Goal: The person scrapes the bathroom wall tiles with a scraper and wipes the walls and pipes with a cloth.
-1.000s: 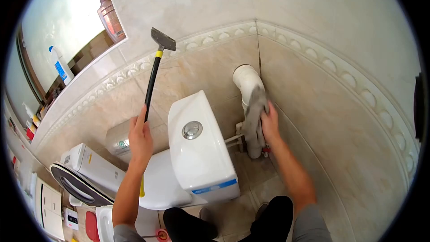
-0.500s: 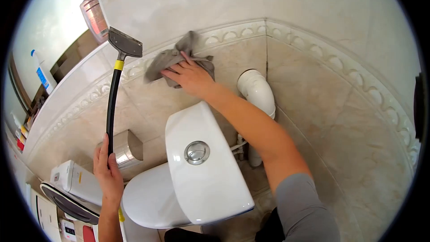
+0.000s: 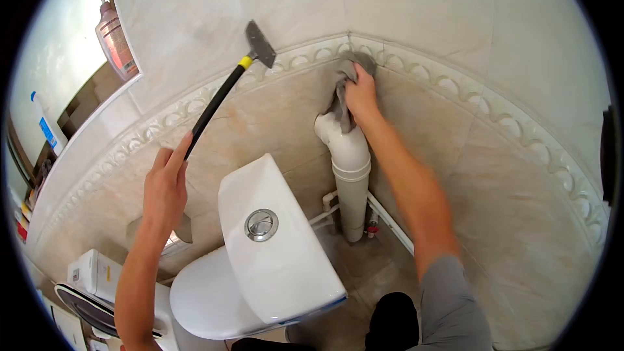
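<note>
My left hand (image 3: pixel 166 185) is closed round the black handle of a scraper (image 3: pixel 218 99), whose grey head with a yellow collar points up in front of the tiled wall. My right hand (image 3: pixel 361 94) grips a grey cloth (image 3: pixel 344 84) against the raised border (image 3: pixel 419 70) at the wall corner. Part of the cloth hangs down onto the top of the white drain pipe (image 3: pixel 351 156). Below and between my hands is the white toilet tank (image 3: pixel 276 247) with a round chrome button (image 3: pixel 261 225).
A metal paper holder (image 3: pixel 177 237) is on the wall beyond my left forearm. A pink pump bottle (image 3: pixel 116 39) and a white-and-blue bottle (image 3: pixel 49 123) stand on the ledge at left. A thin white pipe (image 3: pixel 391 222) runs low along the right wall.
My right hand has carried the cloth from the pipe to the left wall border, then right to the corner. My left hand swung left with the scraper, then partly back right.
</note>
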The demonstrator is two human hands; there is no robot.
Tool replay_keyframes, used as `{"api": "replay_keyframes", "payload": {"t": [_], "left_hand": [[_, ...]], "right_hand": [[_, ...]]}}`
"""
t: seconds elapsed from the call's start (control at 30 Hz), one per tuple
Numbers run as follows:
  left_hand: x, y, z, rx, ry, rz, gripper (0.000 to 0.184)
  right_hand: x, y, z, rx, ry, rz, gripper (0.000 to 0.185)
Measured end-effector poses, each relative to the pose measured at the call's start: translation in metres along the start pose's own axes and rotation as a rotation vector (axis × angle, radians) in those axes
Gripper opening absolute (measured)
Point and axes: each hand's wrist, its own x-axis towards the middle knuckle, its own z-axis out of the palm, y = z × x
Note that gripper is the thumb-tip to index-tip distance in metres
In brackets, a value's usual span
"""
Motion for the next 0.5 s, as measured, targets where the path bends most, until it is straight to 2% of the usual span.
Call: {"api": "replay_keyframes", "payload": {"t": [0.03,0.1,0.13,0.17,0.2,0.3,0.43,0.5], "left_hand": [[0.008,0.004,0.006,-0.006,0.003,-0.007,0.052],[0.023,0.01,0.016,0.084,0.06,0.033,0.05],[0.029,0.012,0.02,0.089,0.065,0.026,0.05],[0.035,0.014,0.024,0.097,0.076,0.047,0.049],[0.04,0.016,0.026,0.104,0.085,0.072,0.049],[0.05,0.026,0.031,0.186,0.068,0.03,0.051],[0.058,0.035,0.043,0.255,0.137,0.129,0.051],[0.061,0.044,0.047,0.307,0.129,0.128,0.056]], "right_hand": [[-0.018,0.006,-0.006,0.242,0.061,0.029,0.055],[-0.083,-0.01,-0.033,0.438,0.123,0.1,0.057],[-0.116,-0.012,-0.045,0.433,0.143,0.15,0.056],[-0.151,-0.014,-0.053,0.539,0.176,0.26,0.055],[-0.185,-0.023,-0.061,0.552,0.224,0.345,0.053],[-0.265,0.009,-0.064,0.514,0.294,0.354,0.049],[-0.289,0.036,-0.059,0.502,0.196,0.405,0.047],[-0.285,0.039,-0.055,0.405,0.184,0.305,0.045]]}}
